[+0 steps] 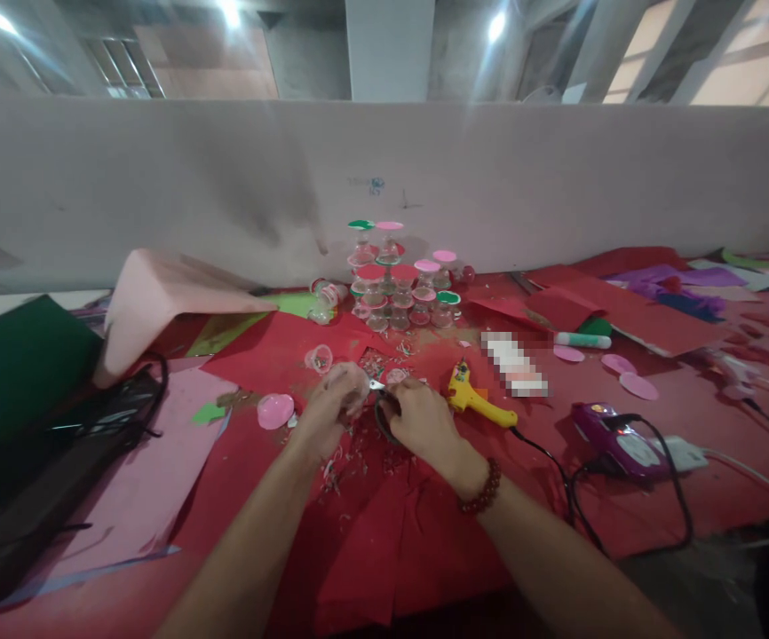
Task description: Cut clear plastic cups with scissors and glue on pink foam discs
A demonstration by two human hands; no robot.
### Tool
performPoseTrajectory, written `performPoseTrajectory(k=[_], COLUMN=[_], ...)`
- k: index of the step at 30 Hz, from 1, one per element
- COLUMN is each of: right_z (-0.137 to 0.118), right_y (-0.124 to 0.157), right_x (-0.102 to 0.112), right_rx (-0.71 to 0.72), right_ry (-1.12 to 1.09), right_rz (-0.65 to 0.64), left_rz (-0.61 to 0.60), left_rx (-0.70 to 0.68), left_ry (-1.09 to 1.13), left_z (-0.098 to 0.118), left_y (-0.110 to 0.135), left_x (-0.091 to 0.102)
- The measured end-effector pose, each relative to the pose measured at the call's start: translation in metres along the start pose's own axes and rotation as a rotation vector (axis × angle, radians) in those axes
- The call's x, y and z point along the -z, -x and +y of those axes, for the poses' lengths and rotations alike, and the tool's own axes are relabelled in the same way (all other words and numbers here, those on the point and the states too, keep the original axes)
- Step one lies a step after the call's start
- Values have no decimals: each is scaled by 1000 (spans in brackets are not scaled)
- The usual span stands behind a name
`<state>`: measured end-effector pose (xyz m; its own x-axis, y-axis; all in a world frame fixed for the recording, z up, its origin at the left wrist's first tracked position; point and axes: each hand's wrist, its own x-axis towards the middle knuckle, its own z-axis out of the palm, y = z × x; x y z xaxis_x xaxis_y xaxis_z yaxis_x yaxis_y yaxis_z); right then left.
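Observation:
My left hand (323,406) is closed around a small clear plastic cup (358,382), partly hidden by the fingers. In my right hand (428,417) are scissors (376,385) with dark handles; their short blades point left and meet the cup's edge. Paper and plastic scraps (341,466) lie scattered under and around both hands. Just beyond the left hand stands another clear cup (320,358), and a cup with a pink disc (275,411) lies to its left. A yellow glue gun (481,404) rests right of my right hand.
Clear cups topped with coloured discs (398,284) are stacked against the white partition (225,186). At right are a purple power strip (617,441) with cables, a glue stick or marker (582,340) and pink discs (638,385). Coloured sheets and a dark bag (58,470) lie left.

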<state>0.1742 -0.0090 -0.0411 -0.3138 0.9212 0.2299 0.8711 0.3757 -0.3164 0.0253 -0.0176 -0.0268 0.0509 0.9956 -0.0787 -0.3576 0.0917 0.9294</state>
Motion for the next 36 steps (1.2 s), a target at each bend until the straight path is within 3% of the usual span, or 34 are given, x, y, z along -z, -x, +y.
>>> performPoseTrajectory(k=[4,8,11,16,24,29,36], right_z=[3,5,4,3,2,3,5], right_y=[-4,-7,-6,-4,-6,-6,-5], right_x=[7,7,6,10,10,11,11], right_rx=[40,13,43,117,123,75,131], right_ry=[-240,-640,-755,-671,-696,-759,-609], right_rz=[135,247,300,325,335,270,243], left_rz=[-37,-24,-22,-28,-2,-5,19], left_rx=[114,127,153,218,142,103,72], left_ry=[111,125,89,54,47,-17,-146], left_z=[2,2,0,-6,-6,0,1], left_y=[-1,1,4,5,3,4,5], left_x=[-2,-6,-10,-12,-9,-10,-10])
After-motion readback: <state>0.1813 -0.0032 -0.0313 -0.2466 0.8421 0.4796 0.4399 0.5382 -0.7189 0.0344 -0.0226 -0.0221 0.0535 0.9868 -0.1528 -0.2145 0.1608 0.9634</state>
